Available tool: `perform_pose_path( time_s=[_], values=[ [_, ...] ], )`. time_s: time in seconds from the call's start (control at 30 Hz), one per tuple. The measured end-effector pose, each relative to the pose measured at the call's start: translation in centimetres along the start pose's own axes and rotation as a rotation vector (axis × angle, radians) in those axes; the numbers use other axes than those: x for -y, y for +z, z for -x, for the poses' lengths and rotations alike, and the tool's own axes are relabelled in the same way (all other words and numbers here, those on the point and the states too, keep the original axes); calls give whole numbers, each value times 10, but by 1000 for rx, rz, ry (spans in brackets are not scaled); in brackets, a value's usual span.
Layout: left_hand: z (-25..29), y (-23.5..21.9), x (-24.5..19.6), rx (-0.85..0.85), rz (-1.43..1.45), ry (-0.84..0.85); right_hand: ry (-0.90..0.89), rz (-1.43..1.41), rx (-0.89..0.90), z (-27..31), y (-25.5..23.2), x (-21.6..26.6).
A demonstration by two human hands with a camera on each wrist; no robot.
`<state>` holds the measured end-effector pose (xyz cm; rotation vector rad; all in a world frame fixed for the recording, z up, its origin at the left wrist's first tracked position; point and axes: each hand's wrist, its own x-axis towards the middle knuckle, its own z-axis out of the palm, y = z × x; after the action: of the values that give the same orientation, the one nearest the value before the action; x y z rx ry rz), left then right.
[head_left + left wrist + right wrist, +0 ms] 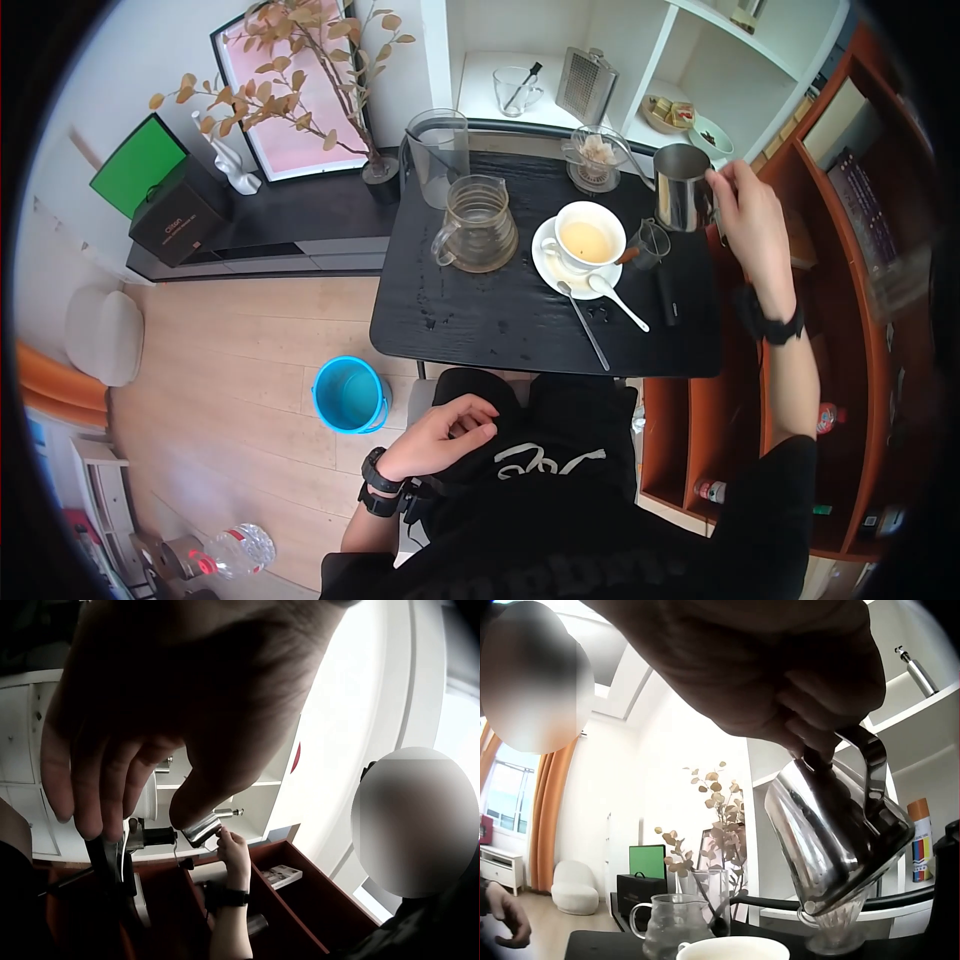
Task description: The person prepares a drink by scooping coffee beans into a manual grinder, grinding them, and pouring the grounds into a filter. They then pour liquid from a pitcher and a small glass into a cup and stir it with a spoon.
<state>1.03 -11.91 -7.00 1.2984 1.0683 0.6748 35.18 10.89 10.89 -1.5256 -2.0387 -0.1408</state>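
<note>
My right hand grips the handle of a steel milk pitcher over the right back of the black table. In the right wrist view the pitcher leans at an angle and overlaps a glass dripper. Left of it in the head view, a white cup of pale, creamy drink sits on a saucer with a white spoon. A long metal spoon lies at the saucer's edge. My left hand hangs loosely curled over my lap, holding nothing.
A ribbed glass server and a tall clear glass vessel stand at the table's left. The glass dripper with a paper filter is at the back. A small glass pitcher stands beside the cup. A blue bucket is on the floor.
</note>
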Motion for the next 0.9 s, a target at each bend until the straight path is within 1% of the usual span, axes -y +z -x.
perform_pose_path(
  time_s=[0.07,0.17,0.23,0.43,0.5,0.6,0.7,0.9],
  values=[
    [6,-3,-1,-2,28,-72,-61,126,20,-27,5,0],
    [11,-4,17,-75,12,34,-134,258,91,-58,14,4],
    [16,-6,15,-63,5,11,-173,354,176,-75,24,1],
    [20,-9,30,-89,43,52,-238,503,263,-96,37,14],
    [21,-10,31,-95,55,56,-224,530,303,-99,37,20],
    [22,-10,32,-98,63,65,-261,570,274,-101,36,27],
    [22,-13,33,-110,44,59,-279,600,289,-102,36,30],
    [23,-10,38,-110,77,65,-260,595,264,-102,32,33]
  ],
)
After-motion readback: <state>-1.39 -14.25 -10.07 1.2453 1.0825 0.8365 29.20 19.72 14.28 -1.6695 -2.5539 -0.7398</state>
